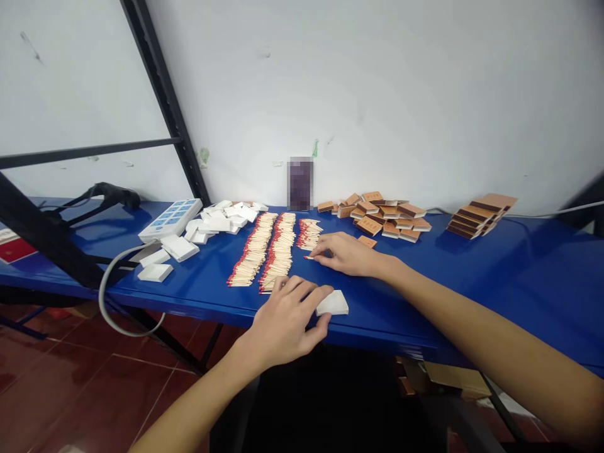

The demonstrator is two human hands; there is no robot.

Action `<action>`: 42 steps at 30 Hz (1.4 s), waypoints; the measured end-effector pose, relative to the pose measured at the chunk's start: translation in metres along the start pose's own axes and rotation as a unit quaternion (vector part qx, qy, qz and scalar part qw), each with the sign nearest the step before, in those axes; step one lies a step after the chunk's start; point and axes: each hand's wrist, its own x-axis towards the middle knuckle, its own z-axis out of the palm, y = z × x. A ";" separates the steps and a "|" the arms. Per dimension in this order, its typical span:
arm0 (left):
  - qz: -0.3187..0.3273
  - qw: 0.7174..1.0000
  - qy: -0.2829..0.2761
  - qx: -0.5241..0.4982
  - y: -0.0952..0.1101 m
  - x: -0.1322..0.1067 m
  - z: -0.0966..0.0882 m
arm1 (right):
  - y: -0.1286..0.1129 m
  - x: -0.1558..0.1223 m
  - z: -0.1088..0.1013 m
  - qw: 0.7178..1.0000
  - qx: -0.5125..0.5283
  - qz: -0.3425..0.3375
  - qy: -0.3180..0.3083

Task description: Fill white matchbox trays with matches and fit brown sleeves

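Observation:
My left hand [287, 318] rests on the blue table [472, 283] near its front edge, fingers curled on a small white matchbox tray [333, 304]. My right hand [346, 253] lies further back, fingertips pinching matches [309, 257] at the near end of a short row of red-tipped matches [309, 233]. Two longer rows of matches [267, 251] lie to the left of it.
A pile of white inner trays [217, 221] and a white power strip [170, 219] with its cable lie at the left. Brown matchbox sleeves [382, 215] lie behind my right hand, another stack [479, 215] farther right. Black shelf struts [160, 94] cross the left.

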 end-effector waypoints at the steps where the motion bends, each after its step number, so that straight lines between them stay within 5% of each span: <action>1: 0.000 1.000 -0.001 0.001 0.000 0.000 0.000 | -0.001 0.000 0.000 1.000 0.000 -0.001 0.001; 7: 0.004 1.000 0.001 -0.001 0.001 0.000 0.000 | -0.006 0.002 0.001 0.998 -0.007 0.040 0.042; 32: 0.010 1.000 0.001 0.014 0.001 0.000 0.000 | 0.003 0.012 0.009 0.993 -0.017 0.112 0.028; 42: 0.009 1.000 -0.007 0.016 0.002 -0.001 -0.001 | 0.010 0.004 0.007 0.997 0.007 0.080 0.023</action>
